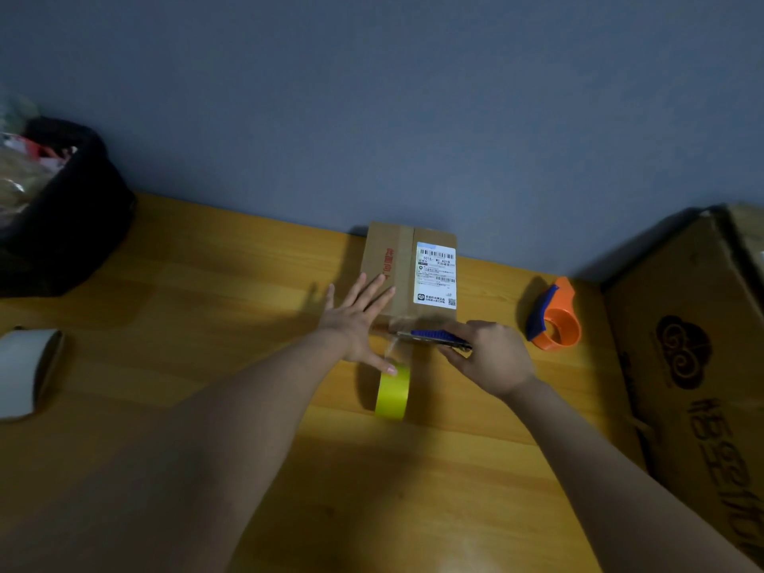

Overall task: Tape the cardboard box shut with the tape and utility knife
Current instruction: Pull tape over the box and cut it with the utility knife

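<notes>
Cardboard box (407, 272), worktop's (206, 324) far edge; left hand (359, 324) flat, fingers spread. Right hand (490, 357) clamped on utility knife (436, 339) — slice the taut strip (clear) above tape roll (392, 392), blade clear of the thumb.

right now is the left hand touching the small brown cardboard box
Touching. In the head view the left hand lies flat, its fingers overlapping the small brown cardboard box's near left corner.
</notes>
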